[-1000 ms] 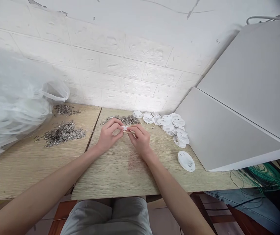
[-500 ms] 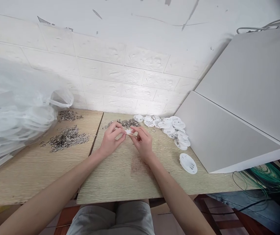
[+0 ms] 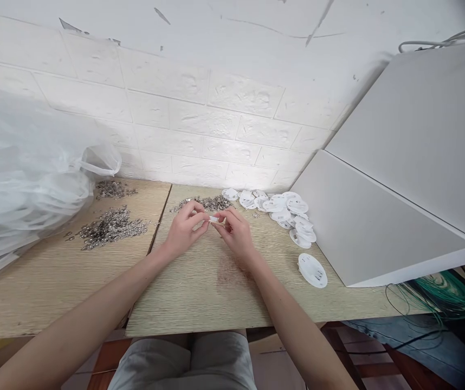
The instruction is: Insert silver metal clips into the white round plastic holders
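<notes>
Between my two hands is a small white piece (image 3: 213, 219), mostly covered by fingers, so its full shape does not show. My left hand (image 3: 185, 226) pinches its left side with thumb and forefinger. On the other side my right hand (image 3: 234, 230) is closed on it too, fingertips pressed together. Just behind the hands lies a heap of small metal parts (image 3: 216, 203). White round plastic discs (image 3: 287, 208) with slots are piled to the right of it. One separate white disc (image 3: 312, 270) lies nearer the table's front edge.
Two more heaps of metal parts (image 3: 112, 227) lie on the left table, beside a large clear bag (image 3: 25, 189) full of white pieces. A grey-white box (image 3: 387, 206) stands at the right against the brick-patterned wall (image 3: 200, 130). Green wires (image 3: 447, 295) hang at the right edge.
Both hands stay at nearly the same place, still on the white piece. The fingers of my right hand have shifted slightly around it. The view has tilted a little.
</notes>
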